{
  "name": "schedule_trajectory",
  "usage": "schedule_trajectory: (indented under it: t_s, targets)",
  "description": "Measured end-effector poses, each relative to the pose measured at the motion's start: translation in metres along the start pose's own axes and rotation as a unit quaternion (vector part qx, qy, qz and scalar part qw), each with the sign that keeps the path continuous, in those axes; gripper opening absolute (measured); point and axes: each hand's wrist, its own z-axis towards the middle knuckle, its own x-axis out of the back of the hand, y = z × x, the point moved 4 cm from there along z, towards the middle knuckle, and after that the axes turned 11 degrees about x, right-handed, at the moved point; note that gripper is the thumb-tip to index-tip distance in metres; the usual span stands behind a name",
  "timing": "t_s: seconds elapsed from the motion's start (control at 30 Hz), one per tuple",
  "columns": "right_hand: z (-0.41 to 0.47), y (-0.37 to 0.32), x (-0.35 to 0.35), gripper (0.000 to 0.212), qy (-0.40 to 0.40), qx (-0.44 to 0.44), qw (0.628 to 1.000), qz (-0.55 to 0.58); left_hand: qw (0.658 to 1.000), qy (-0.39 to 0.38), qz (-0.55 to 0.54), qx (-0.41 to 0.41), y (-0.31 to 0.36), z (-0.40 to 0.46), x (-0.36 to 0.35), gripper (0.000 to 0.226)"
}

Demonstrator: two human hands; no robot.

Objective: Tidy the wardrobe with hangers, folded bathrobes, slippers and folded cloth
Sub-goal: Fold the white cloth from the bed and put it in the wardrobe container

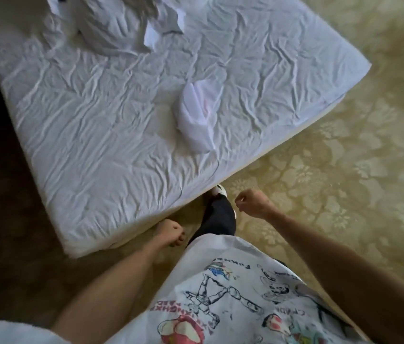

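Observation:
A small white cloth bundle (pixel 199 117) lies on the bed (pixel 96 125) near its right edge. A larger heap of white fabric (pixel 111 23), blurred, sits at the bed's far end. My left hand (pixel 171 232) hangs by the bed's near corner with its fingers curled, holding nothing. My right hand (pixel 253 203) is raised over the carpet, fingers curled in, also with nothing in it. No wardrobe, hanger or slipper is in view.
The bed's wrinkled white sheet fills the upper left. Patterned beige carpet (pixel 345 157) spreads to the right and front. My leg and a white shoe (pixel 218 191) stand at the bed's near edge. A dark gap runs along the bed's left side.

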Motion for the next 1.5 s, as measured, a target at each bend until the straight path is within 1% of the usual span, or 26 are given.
schedule_trajectory:
  t_s: [0.1,0.2,0.3,0.43,0.47,0.53,0.63,0.73,0.9,1.0,1.07,1.17,1.23,1.33,1.43,1.5]
  targets:
    - [0.067,-0.010,0.041,0.024,-0.026,0.031,0.998,-0.047,0.999,-0.006,-0.026,0.040,0.028,0.031,0.022,0.021]
    - [0.125,-0.005,0.091,0.021,-0.033,0.027,0.996,-0.072,0.995,0.000,-0.074,0.061,0.074,0.065,0.054,0.018]
    - [0.166,0.005,0.143,0.020,-0.025,0.011,0.996,-0.083,0.994,0.007,-0.093,0.050,0.132,0.086,0.086,0.021]
    - [0.211,0.019,0.217,0.020,-0.006,-0.023,0.995,-0.100,0.994,0.006,-0.113,-0.003,0.228,0.099,0.131,0.021]
    - [0.216,0.023,0.229,0.020,-0.013,-0.029,0.995,-0.099,0.992,0.000,-0.124,-0.016,0.249,0.098,0.140,0.021]
    - [0.233,0.029,0.249,0.019,-0.037,-0.046,0.990,-0.125,0.992,0.005,-0.125,-0.030,0.286,0.107,0.153,0.021]
    - [0.257,0.033,0.267,0.019,-0.071,-0.048,0.988,-0.127,0.993,0.002,-0.111,-0.048,0.318,0.122,0.163,0.026]
    - [0.290,0.024,0.285,0.020,-0.124,-0.035,0.979,-0.156,0.998,0.018,-0.064,-0.024,0.331,0.136,0.166,0.026]
    - [0.364,-0.007,0.309,0.019,-0.178,0.018,0.969,-0.171,0.994,0.070,-0.075,0.029,0.355,0.161,0.178,0.024]
    - [0.429,-0.012,0.312,0.019,-0.202,0.049,0.957,-0.203,0.991,0.112,-0.068,0.031,0.389,0.189,0.194,0.024]
    - [0.471,-0.010,0.313,0.021,-0.192,0.073,0.947,-0.246,0.990,0.130,-0.043,0.019,0.422,0.218,0.208,0.026]
    - [0.537,-0.013,0.314,0.025,-0.175,0.121,0.924,-0.317,0.982,0.191,-0.009,-0.007,0.473,0.277,0.232,0.025]
    - [0.585,-0.015,0.309,0.026,-0.150,0.163,0.918,-0.328,0.971,0.238,0.003,-0.028,0.502,0.320,0.247,0.025]
    - [0.645,-0.014,0.296,0.036,-0.075,0.256,0.914,-0.306,0.956,0.288,0.031,-0.050,0.532,0.377,0.260,0.028]
    - [0.684,-0.004,0.277,0.053,-0.039,0.298,0.911,-0.284,0.952,0.286,0.091,-0.063,0.549,0.427,0.258,0.031]
    - [0.699,0.004,0.266,0.055,-0.010,0.320,0.910,-0.265,0.956,0.269,0.091,-0.074,0.551,0.447,0.252,0.025]
